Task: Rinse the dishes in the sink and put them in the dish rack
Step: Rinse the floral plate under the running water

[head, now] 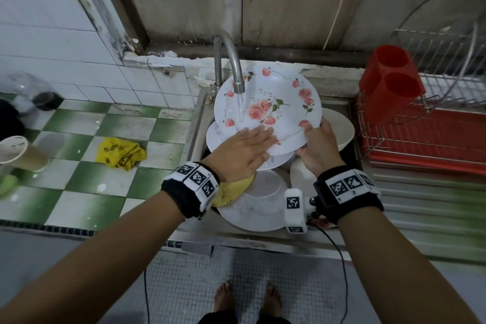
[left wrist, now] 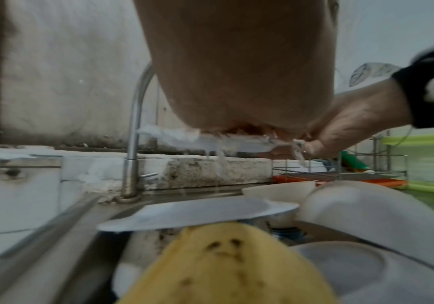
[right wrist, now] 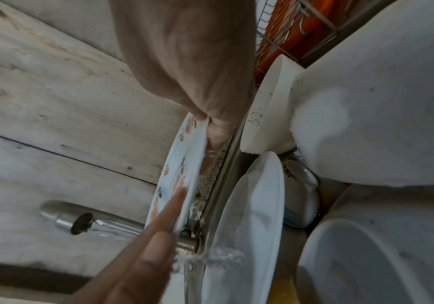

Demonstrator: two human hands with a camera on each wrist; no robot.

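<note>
both forearms reach forward in the head view, each with a black wristband carrying printed markers, and they meet over the sink [head: 196, 123]. taking the faucet [head: 231, 66] as landmark: the rose-patterned plate [head: 273, 102] is tilted directly under its spout, with the stream landing on the plate's face. the right hand [head: 319, 144] pinches the plate's rim on the side away from the faucet, thumb on top and fingers beneath. the left hand [head: 246, 148] lies flat on the plate's near edge, fingers straight, holding nothing. below the faucet more white dishes are piled in the basin with a yellow sponge [head: 231, 189]; the wire dish rack [head: 431, 113] with its red cutlery holder [head: 389, 81] stands well to the faucet's right.

from the left wrist view, the sponge [left wrist: 226, 265] is closest, a white plate [left wrist: 198, 211] behind it, and the faucet [left wrist: 135, 131] rises beyond; water spills off the held plate's edge beside it.

from the right wrist view, the patterned plate [right wrist: 182, 164] shows edge-on, clamped by thumb and fingers, with the spout just beside its face and straight fingertips [right wrist: 159, 244] of the other hand wiping it.

to rinse well, i would judge: keep the tilt so water sheets off, sweep the flat palm across the whole face, turn the plate to rinse the back, and hold the wet rim firmly before carrying it to the rack.
</note>
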